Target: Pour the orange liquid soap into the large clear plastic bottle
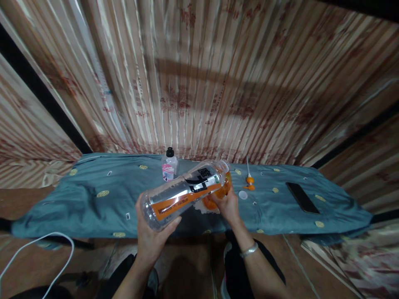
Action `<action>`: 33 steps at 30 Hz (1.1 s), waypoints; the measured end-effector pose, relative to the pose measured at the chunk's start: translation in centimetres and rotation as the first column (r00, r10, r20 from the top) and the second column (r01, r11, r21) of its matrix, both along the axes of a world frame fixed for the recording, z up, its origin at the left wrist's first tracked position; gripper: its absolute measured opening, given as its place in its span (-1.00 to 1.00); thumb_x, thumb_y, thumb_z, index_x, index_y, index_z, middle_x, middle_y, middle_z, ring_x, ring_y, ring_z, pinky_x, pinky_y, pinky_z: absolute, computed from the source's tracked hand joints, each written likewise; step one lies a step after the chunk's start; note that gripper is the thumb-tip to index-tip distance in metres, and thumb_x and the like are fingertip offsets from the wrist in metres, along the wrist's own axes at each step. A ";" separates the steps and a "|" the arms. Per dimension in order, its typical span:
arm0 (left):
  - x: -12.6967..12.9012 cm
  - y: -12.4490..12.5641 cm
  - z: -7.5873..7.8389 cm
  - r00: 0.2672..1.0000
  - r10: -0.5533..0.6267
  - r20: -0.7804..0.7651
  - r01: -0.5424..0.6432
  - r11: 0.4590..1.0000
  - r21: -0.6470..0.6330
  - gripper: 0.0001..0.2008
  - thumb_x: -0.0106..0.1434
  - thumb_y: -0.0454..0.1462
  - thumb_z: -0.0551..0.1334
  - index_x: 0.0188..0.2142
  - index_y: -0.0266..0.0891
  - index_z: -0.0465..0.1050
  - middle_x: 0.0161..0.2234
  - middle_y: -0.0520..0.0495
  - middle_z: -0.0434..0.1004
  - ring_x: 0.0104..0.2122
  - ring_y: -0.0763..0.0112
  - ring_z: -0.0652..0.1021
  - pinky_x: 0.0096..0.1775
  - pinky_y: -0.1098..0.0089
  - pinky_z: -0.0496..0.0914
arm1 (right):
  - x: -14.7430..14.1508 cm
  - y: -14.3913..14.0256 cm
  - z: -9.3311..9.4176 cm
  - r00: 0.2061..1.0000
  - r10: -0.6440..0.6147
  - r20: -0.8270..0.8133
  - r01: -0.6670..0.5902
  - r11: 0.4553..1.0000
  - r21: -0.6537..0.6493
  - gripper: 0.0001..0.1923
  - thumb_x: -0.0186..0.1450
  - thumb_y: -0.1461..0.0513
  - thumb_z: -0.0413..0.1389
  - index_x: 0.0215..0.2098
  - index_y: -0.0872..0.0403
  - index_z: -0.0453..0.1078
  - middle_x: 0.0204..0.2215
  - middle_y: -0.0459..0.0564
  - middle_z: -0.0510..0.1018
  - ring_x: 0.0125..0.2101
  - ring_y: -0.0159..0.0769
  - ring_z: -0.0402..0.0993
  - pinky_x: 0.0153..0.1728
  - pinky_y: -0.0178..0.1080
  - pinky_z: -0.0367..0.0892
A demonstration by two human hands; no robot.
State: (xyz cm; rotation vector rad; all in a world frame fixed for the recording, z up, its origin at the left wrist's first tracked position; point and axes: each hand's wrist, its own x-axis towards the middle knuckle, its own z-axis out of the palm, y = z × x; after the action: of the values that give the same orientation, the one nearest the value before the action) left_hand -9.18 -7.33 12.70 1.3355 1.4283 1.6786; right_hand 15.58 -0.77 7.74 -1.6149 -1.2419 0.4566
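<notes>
A white cable [37, 249] is looping across the floor at eight o'clock, below the edge of the blue-grey cloth [93, 199] that is covering the low table. Moving rightward, the left hand [152, 236] is cupping the base of a large clear bottle [183, 191] with an orange and black label, tilted so its neck is pointing toward one o'clock. Just behind it, at twelve o'clock, a small bottle [170, 166] with a black cap and pink label is standing upright. The right hand [226, 203] is gripping an orange container [218, 193] under the big bottle's mouth; the bottle is looking nearly emptied, so the pouring seems mostly done, though the fill level is hidden. A white cap [242, 194] is lying loose beside it, an orange-tipped tool [249, 180] sits near, and a dark phone [302, 197] is resting at three o'clock.
</notes>
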 end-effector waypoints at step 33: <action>-0.5 -0.4 -0.3 0.992 -0.056 -0.114 0.062 0.997 0.048 -0.07 0.05 -0.10 0.53 0.30 -0.13 0.10 0.05 -0.18 0.51 -0.05 0.15 0.66 -0.02 0.17 0.58 | -0.1 -0.3 0.7 0.998 0.061 -0.030 -0.060 0.998 0.022 -0.33 0.11 -0.01 0.30 0.13 0.03 0.35 -0.11 0.10 0.71 -0.08 0.05 0.67 -0.09 -0.04 0.55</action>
State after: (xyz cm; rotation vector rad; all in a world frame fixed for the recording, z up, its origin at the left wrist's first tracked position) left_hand -9.63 -7.73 12.41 1.5070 1.4021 1.6348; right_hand 15.45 -1.06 8.47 -1.5505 -1.2715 0.5025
